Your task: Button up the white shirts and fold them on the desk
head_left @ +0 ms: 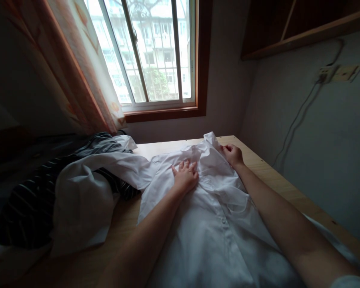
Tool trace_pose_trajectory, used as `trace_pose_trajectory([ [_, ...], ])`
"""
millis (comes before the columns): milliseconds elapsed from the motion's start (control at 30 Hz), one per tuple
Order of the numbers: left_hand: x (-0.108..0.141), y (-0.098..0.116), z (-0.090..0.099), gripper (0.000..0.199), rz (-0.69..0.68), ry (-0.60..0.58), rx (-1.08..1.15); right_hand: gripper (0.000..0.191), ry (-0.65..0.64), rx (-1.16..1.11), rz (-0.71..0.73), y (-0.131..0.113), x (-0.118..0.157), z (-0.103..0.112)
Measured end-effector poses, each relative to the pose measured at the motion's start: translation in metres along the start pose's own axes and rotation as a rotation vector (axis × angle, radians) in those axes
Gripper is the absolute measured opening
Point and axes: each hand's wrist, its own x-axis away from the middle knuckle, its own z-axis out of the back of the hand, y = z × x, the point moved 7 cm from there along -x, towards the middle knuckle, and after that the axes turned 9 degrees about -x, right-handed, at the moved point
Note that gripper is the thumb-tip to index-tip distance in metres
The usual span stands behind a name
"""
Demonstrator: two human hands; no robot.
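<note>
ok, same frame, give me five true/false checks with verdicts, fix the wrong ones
1. The left hand lies on the white shirt. True.
2. The right hand lies flat with fingers spread. False: its fingers are curled in, at the shirt's edge.
3. A button shows on the shirt's front. True.
4. The dark striped cloth lies right of the shirt. False: it lies left, partly under white fabric.
5. A cable runs down from the wall socket. True.

The shirt (198,228) is plain white; the table (262,172), pale wood-grain. A black cloth (30,208) has thin white stripes. The curtain (78,72) is orange and cream, its blurred print apparently floral.
</note>
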Motion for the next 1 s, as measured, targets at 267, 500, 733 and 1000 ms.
trace_pose_trajectory([
  [267, 0.0, -0.006, 0.006, 0.052, 0.05, 0.117, 0.083, 0.028, -0.051, 0.212, 0.101, -0.005, 0.008, -0.007],
  [500, -0.045, -0.027, 0.033, 0.054, 0.134, 0.241, 0.151, 0.032, -0.165, 0.213, 0.064, -0.005, 0.022, -0.023],
  [733, -0.09, -0.033, 0.021, 0.037, 0.094, 0.207, 0.065, 0.029, -0.121, 0.218, 0.049, -0.021, 0.048, -0.033],
  [1000, -0.078, -0.042, 0.003, 0.029, 0.051, 0.272, 0.02, 0.032, -0.118, 0.159, 0.022, -0.023, 0.051, -0.036],
])
